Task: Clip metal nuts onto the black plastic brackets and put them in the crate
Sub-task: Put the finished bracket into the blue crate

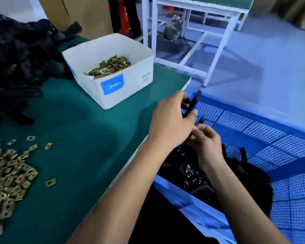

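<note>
My left hand [171,120] grips a long black plastic bracket [193,103] that points up and away, held over the near corner of the blue crate [264,131]. Just below it, my right hand [207,145] pinches the bracket's lower end; what sits between those fingertips is too blurred to tell. Under both hands, finished black brackets [188,171] with metal nuts on them lie heaped inside the crate. Loose brass-coloured metal nuts [9,169] are scattered on the green table [77,138] at the left. A white cardboard box [123,87] further back holds more nuts [109,66].
A dark heap of black brackets [16,59] fills the table's far left. The table edge runs diagonally between the nuts and the crate. Beyond stand a white-framed workbench [197,11] and a brown carton [81,13] on the grey floor.
</note>
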### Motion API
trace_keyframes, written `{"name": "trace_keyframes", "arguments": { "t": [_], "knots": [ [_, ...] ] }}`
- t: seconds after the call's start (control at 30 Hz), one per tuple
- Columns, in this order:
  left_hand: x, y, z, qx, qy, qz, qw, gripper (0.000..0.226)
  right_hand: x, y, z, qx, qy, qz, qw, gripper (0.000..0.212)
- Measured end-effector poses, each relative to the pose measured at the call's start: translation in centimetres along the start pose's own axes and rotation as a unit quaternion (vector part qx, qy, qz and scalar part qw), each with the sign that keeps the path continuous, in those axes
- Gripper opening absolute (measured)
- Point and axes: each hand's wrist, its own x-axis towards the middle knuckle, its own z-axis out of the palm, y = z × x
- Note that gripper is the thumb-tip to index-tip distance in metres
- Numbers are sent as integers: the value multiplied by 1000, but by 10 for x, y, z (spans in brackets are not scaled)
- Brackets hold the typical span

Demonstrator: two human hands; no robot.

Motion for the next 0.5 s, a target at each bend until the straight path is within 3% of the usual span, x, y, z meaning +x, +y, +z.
{"name": "trace_keyframes", "arguments": {
  "t": [0.1, 0.17, 0.3, 0.43, 0.5],
  "knots": [
    [-15, -25, 58, -28, -163, -104, 981, 27, 13, 47, -58, 38, 24, 134, 990, 3],
    [-28, -46, 83, 4, -209, -141, 968, 33, 20, 75, -85, -14, 75, 194, 978, 6],
    [-47, -80, 99, 91, -235, -156, 955, 38, 25, 117, -127, -173, 152, 277, 933, 18],
    [-46, -91, 94, 70, -223, -176, 956, 29, 24, 144, -153, -320, 175, 319, 875, 13],
    [-42, -89, 91, 68, -206, -162, 963, 23, 23, 146, -150, -334, 179, 314, 871, 11]
  ]
}}
